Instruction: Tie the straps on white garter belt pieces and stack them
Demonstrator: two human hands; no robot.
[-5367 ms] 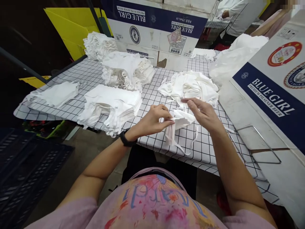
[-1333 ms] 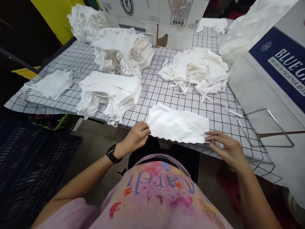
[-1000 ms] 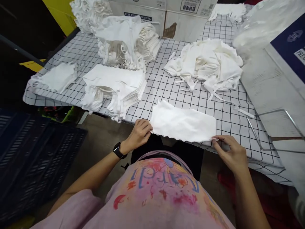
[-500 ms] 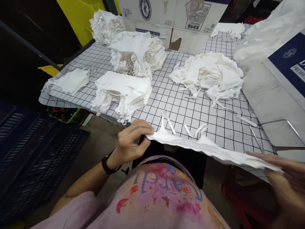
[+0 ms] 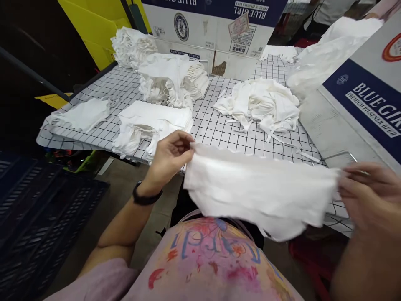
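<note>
A white strappy garment [image 5: 257, 184], perhaps a camisole top, is stretched between my two hands above the table's front edge. My left hand [image 5: 172, 159] pinches its upper left corner between thumb and fingers. At the opposite upper corner, my right hand [image 5: 371, 192] grips the cloth with closed fingers. The body of the garment hangs down in front of my shirt, and its thin straps are mostly hidden. Just beyond my left hand, a neat stack of white garments [image 5: 153, 117] lies at the table edge. A loose heap of similar garments [image 5: 260, 102] rests farther back.
More white stacks [image 5: 175, 75] stand at the back left of the checked tablecloth [image 5: 206, 129]. A flat white pile [image 5: 83, 115] lies far left. Cardboard boxes [image 5: 200, 39] border the back, with another box [image 5: 354, 96] at right. Dark crates [image 5: 46, 209] sit at lower left.
The garment was held low and nearly edge-on with its straps upward; now it is raised, its broad face toward me and hanging down. My right fingers have closed on its corner.
</note>
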